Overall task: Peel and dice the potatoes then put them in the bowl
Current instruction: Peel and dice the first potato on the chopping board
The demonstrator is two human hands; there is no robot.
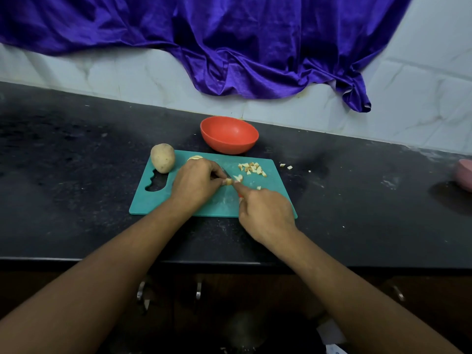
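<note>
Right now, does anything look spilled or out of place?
Yes: a few stray dice lie off the cutting board on the black counter, just past its far right corner. The main diced pile sits on the board. The bowl is upright, with nothing visible inside.

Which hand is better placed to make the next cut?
Right: the right hand grips the knife, its blade at the potato piece that the left hand pinches on the cutting board.

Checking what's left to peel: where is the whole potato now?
In the head view, the whole potato sits at the far left corner of the teal cutting board, left of the left hand and the red bowl.
</note>
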